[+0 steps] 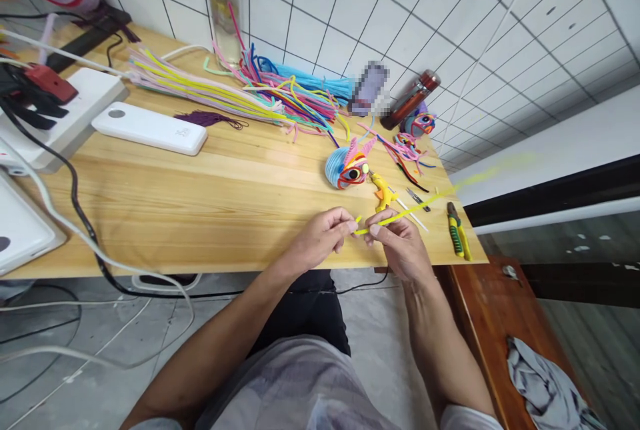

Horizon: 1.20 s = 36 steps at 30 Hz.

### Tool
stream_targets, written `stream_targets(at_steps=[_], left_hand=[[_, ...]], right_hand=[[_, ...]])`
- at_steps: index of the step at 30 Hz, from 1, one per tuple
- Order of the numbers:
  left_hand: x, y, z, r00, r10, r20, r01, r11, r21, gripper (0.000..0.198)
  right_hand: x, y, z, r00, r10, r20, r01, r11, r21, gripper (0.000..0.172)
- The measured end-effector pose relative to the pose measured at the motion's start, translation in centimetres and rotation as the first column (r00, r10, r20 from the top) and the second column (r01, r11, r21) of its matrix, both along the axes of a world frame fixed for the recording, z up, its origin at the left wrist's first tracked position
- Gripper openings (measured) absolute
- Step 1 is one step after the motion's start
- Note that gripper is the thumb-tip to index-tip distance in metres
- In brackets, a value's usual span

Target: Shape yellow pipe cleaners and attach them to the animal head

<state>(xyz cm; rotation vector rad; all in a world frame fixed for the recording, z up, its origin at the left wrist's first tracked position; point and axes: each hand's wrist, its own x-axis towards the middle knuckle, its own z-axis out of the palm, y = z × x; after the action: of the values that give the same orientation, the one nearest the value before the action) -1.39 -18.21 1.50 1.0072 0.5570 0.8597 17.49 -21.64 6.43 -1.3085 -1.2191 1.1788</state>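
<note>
A yellow pipe cleaner (415, 209) runs between my two hands, and its long free end stretches up to the right, blurred at the tip. My left hand (326, 235) pinches its short end, which looks bent. My right hand (397, 238) grips it a little further along between thumb and fingers. Just beyond my hands sits a small figure (345, 167) of wound pipe cleaners, with a blue striped body, pink ears and a big dark eye. A yellow glue gun (383, 191) lies close behind my right hand.
Bundled pipe cleaners (210, 93) lie along the back. At right are pliers (456, 233), a utility knife (418, 199), a thermos (411, 100) and a second figure (419, 122). A white power bank (150, 128), a power strip (60, 110) and cables (75, 197) occupy the left.
</note>
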Motion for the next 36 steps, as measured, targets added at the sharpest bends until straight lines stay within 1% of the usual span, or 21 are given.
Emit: stream_targets(at_steps=[3,5,7,9,11,14,17,19,21,26,30,36], left_hand=[[0.1,1.1,0.6,0.982,0.162,-0.094,-0.155,0.985,0.08,0.02],[0.1,2.0,1.2,0.946,0.272,-0.176,-0.243,0.955,0.168,0.014],[0.0,2.9,1.8,0.906,0.349,-0.24,-0.289,0.923,0.255,0.013],[0.1,3.7,2.1,0.878,0.393,-0.272,-0.312,0.902,0.297,0.013],[0.3,4.4,1.9,0.855,0.435,-0.281,-0.346,0.884,0.315,0.014],[0.6,4.9,1.0,0.819,0.508,-0.267,-0.416,0.846,0.333,0.017],[0.7,4.9,0.1,0.796,0.539,-0.277,-0.445,0.83,0.336,0.014],[0.7,4.8,-0.1,0.785,0.547,-0.291,-0.446,0.825,0.347,0.013],[0.6,4.7,0.0,0.778,0.554,-0.297,-0.446,0.819,0.361,0.012],[0.5,4.6,0.3,0.777,0.554,-0.3,-0.432,0.815,0.385,0.013],[0.4,4.6,0.5,0.764,0.56,-0.321,-0.43,0.812,0.394,0.014],[0.3,4.6,0.6,0.762,0.564,-0.319,-0.441,0.812,0.382,0.014]], right_hand=[[-0.1,0.7,-0.1,1.0,-0.031,0.004,0.031,0.999,-0.007,0.035],[-0.1,1.4,-0.3,0.998,-0.054,0.011,0.054,0.999,0.003,0.034],[-0.3,2.3,-0.7,0.995,-0.1,0.016,0.099,0.995,0.025,0.033],[-0.5,3.5,-1.1,0.986,-0.164,0.008,0.164,0.984,0.063,0.033],[-0.9,4.7,-1.7,0.977,-0.212,-0.001,0.211,0.972,0.107,0.034],[-1.5,6.2,-2.5,0.97,-0.243,0.0,0.24,0.959,0.148,0.033],[-1.9,7.1,-3.1,0.962,-0.271,-0.03,0.272,0.951,0.149,0.032],[-2.1,7.4,-3.4,0.955,-0.288,-0.071,0.295,0.947,0.128,0.033],[-2.1,7.5,-3.6,0.948,-0.299,-0.111,0.309,0.947,0.088,0.035],[-2.3,7.3,-4.3,0.933,-0.296,-0.203,0.299,0.954,-0.017,0.035],[-2.4,7.4,-4.8,0.899,-0.342,-0.272,0.331,0.94,-0.086,0.035],[-2.3,7.6,-5.0,0.89,-0.349,-0.292,0.329,0.937,-0.115,0.034]])
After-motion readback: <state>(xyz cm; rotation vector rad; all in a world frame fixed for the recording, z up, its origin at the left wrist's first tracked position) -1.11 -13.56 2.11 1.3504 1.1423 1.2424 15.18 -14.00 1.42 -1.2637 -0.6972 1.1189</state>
